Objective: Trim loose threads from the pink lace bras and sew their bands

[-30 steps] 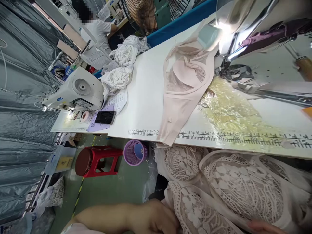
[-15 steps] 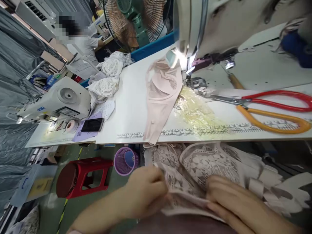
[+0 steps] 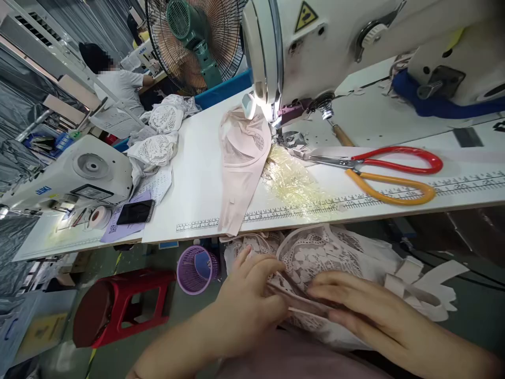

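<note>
Low in the view, at 6 o'clock: left hand [image 3: 248,300] closed on a lace garment [image 3: 327,252], thumb and curved fingers pinching a folded edge of it. Just at 3 o'clock from it: right hand [image 3: 363,310], fingers straight and pressed side by side, laid flat on the same edge. Thumb hidden under the cloth, so impossible to tell whether pinching or only pressing.

Lace garment heaped in the lap, below the front edge of the table [image 3: 197,173] and at 12 o'clock from both hands. White, thin, openwork with a leaf-like pattern, crumpled in soft folds, with plain flat bands trailing toward 3 o'clock.

On the smooth white table, at 12 o'clock from the hands: a pink bra piece [image 3: 240,158], matte, with rounded cups, its narrow end hanging over the edge. Beside it at 3 o'clock, a wrinkled yellowish plastic film [image 3: 295,184], glossy and half transparent. Further toward 3 o'clock, scissors [image 3: 394,173] lying flat, with steel blades and one red and one orange loop handle. Above all this, a sewing machine [image 3: 335,42], cream-coloured, hard and rounded.

At 10 o'clock, a second sewing machine [image 3: 79,176], a black phone [image 3: 136,212] on paper, and a lace pile [image 3: 158,131]. On the floor at 9 o'clock from the left hand, a purple basket [image 3: 195,268] of mesh plastic and a red stool [image 3: 118,305]. At 11 o'clock, far back, a round wire fan [image 3: 193,37] and a seated person [image 3: 118,84].
</note>
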### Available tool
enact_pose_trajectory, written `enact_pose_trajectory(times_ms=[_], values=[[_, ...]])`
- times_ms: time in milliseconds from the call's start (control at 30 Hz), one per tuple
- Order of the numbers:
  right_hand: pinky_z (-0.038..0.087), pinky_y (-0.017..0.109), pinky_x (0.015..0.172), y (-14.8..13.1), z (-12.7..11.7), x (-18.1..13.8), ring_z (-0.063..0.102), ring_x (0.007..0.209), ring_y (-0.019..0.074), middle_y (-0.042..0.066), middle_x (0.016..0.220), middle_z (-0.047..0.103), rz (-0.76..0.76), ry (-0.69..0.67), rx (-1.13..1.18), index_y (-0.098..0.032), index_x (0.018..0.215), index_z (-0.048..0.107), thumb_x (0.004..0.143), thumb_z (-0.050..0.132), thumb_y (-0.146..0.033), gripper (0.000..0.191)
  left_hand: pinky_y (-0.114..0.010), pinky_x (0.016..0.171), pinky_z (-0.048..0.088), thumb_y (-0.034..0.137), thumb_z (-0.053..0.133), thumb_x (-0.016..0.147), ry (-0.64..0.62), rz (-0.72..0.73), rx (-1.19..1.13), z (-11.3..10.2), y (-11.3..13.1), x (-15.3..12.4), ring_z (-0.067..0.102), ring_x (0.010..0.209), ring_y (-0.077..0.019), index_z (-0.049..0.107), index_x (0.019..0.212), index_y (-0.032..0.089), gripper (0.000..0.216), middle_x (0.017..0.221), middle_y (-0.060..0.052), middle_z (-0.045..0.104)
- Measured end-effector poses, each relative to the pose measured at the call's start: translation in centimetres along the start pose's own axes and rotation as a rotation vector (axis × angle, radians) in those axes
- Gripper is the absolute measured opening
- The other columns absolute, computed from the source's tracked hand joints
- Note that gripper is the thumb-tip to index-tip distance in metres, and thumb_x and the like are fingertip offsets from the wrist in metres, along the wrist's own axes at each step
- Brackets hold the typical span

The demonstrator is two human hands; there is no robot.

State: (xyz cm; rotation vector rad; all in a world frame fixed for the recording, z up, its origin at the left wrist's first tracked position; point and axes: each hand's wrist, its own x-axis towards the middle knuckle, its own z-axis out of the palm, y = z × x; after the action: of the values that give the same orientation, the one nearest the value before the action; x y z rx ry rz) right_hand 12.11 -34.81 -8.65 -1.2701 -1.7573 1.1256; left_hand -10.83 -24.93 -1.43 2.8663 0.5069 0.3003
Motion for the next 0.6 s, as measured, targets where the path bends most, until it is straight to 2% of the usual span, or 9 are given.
enact_pose_trajectory(times_ms=[67,133,267,367,600], values=[[0.051,0.032,0.091,0.0,0.0,-0.4,0.058,0.116,0.0244,0.004,0.126,0.061,0.021,-0.012,-0.042,-0.033,0.107,0.068,0.094,0.055,-0.044,0.021,-0.054,0.109,0.033,0.026,0.054,0.093,-0.055,-0.047,-0.068,-0.5,0.0,-0.2,0.05,0.121,-0.0258,0.067,0.08,0.02,0.018,0.124,-0.011,0.056],[0.051,0.034,0.09,0.0,0.0,-0.6,0.058,0.115,0.0262,0.006,0.127,0.06,0.038,-0.041,-0.064,-0.028,0.09,0.068,0.091,0.059,-0.045,0.019,-0.048,0.104,0.041,0.024,0.055,0.092,-0.07,-0.089,-0.157,-0.7,0.1,-0.3,0.05,0.121,-0.0267,0.068,0.083,0.018,0.016,0.125,-0.013,0.054],[0.052,0.028,0.078,-0.1,0.0,-0.1,0.064,0.093,0.0197,0.005,0.103,0.065,-0.008,-0.103,-0.006,-0.023,0.08,0.061,0.096,0.05,-0.034,0.021,-0.032,0.086,0.052,0.02,0.057,0.09,-0.063,-0.16,-0.314,-0.5,-0.1,-0.6,0.059,0.105,-0.0223,0.069,0.083,0.016,0.014,0.12,-0.015,0.055],[0.049,0.024,0.068,-0.4,0.1,0.5,0.063,0.078,0.0148,0.002,0.089,0.064,-0.027,-0.093,0.072,-0.022,0.076,0.056,0.098,0.047,-0.03,0.025,-0.027,0.076,0.051,0.018,0.058,0.089,-0.052,-0.197,-0.37,-0.3,-0.3,-0.8,0.061,0.093,-0.0186,0.068,0.081,0.015,0.013,0.107,-0.012,0.059],[0.049,0.025,0.068,-0.6,0.4,0.8,0.063,0.078,0.0155,0.002,0.087,0.062,0.06,-0.033,0.106,-0.022,0.072,0.055,0.098,0.045,-0.034,0.03,-0.027,0.07,0.044,0.018,0.057,0.09,-0.045,-0.17,-0.321,-0.7,-0.5,-0.8,0.058,0.078,-0.0157,0.066,0.081,0.016,0.013,0.086,-0.005,0.065]])
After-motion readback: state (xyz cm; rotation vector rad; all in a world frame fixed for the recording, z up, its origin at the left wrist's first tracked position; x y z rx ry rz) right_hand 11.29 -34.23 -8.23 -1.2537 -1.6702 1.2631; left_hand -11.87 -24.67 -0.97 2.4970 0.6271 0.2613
